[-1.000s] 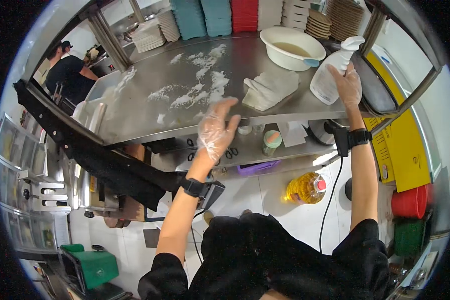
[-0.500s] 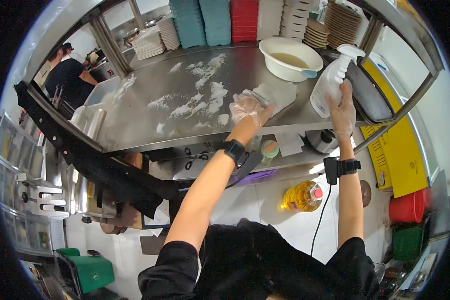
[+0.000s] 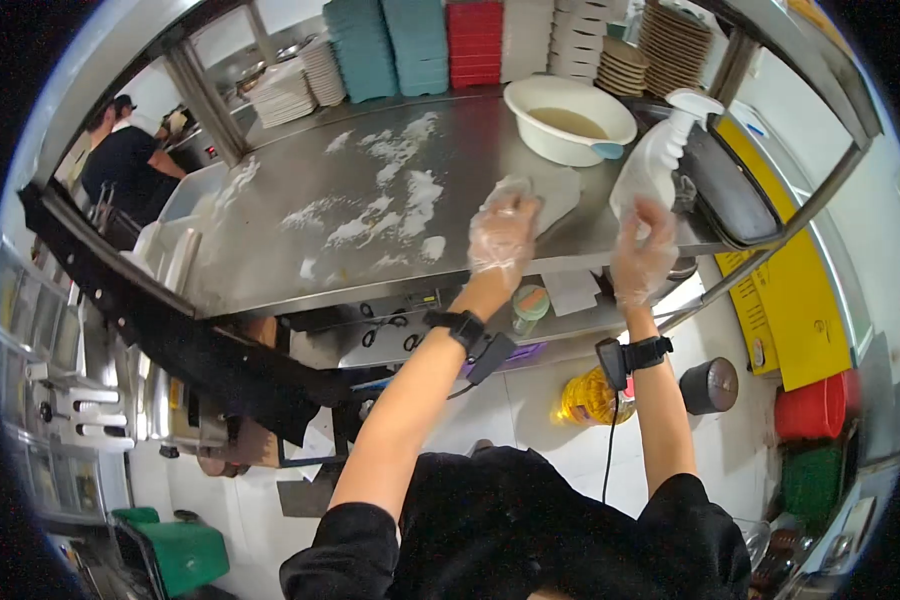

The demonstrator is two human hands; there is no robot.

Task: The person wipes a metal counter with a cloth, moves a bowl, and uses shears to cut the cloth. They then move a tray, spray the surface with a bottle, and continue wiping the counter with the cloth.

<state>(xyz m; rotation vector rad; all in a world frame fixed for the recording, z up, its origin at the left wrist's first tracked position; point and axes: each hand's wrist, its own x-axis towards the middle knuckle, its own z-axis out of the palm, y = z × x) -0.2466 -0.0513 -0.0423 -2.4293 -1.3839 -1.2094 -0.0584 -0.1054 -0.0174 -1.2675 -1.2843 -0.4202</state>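
On the steel counter (image 3: 300, 255), my left hand (image 3: 504, 230) in a clear plastic glove has its fingers closed on a pale cloth (image 3: 557, 192), which lies partly flat to its right. My right hand (image 3: 643, 255), gloved too, is in front of the white spray bottle (image 3: 655, 155), its fingers curled and apart from the bottle's neck. The bottle stands upright near the counter's front edge. White foam (image 3: 422, 200) is spread in patches left of the cloth. Behind the cloth sits a white basin (image 3: 570, 148) with cloudy liquid.
Stacked teal trays (image 3: 358, 50), red trays (image 3: 474, 45) and brown plates (image 3: 674, 42) line the back. A dark tray (image 3: 730, 190) lies at the right. Below are an oil bottle (image 3: 588, 398) and a green-lidded jar (image 3: 530, 305). Another person (image 3: 125, 175) stands at far left.
My right hand has come away from the spray bottle, moving left and down. My left hand has turned more upright over the cloth. The view has shifted slightly.
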